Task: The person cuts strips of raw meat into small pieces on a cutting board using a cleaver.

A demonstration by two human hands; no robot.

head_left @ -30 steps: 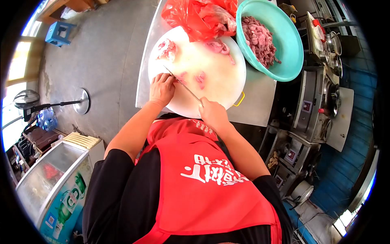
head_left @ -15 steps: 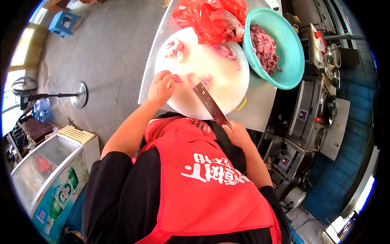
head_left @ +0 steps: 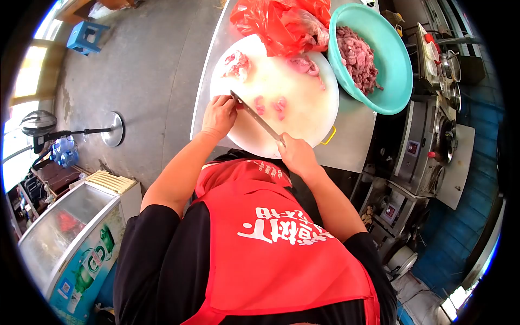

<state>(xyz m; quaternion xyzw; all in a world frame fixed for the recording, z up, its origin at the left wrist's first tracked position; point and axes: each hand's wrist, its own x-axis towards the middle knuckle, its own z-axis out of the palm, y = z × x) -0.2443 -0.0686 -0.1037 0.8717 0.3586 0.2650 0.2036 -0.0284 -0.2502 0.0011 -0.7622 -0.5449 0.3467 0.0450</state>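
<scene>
My right hand (head_left: pixel 298 154) is wrapped round the handle of a cleaver (head_left: pixel 259 118), whose blade is on edge and slants up to the left. The blade's far end is beside the fingertips of my left hand (head_left: pixel 219 115). Those fingers are curled on a small piece of meat (head_left: pixel 239 106), mostly hidden by the hand and blade. Right of the cleaver, small cut pieces of meat (head_left: pixel 279 106) lie on the round white cutting board (head_left: pixel 309 119). A larger pale-and-red chunk (head_left: pixel 236 65) lies at the board's far left, and a strip of meat (head_left: pixel 305 65) at its far right.
A red plastic bag (head_left: pixel 271 24) with meat in it overlaps the board's far edge. Beside the board on the metal table (head_left: pixel 349 138), a turquoise basin (head_left: pixel 398 70) holds a heap of cut meat (head_left: pixel 357 59). A yellow handle (head_left: pixel 329 135) sticks out at the board's right.
The cleaver has swung left and turned on edge, from the board's middle to my left fingertips. My right hand moved up and left with it. My left hand's fingers have curled in more.
</scene>
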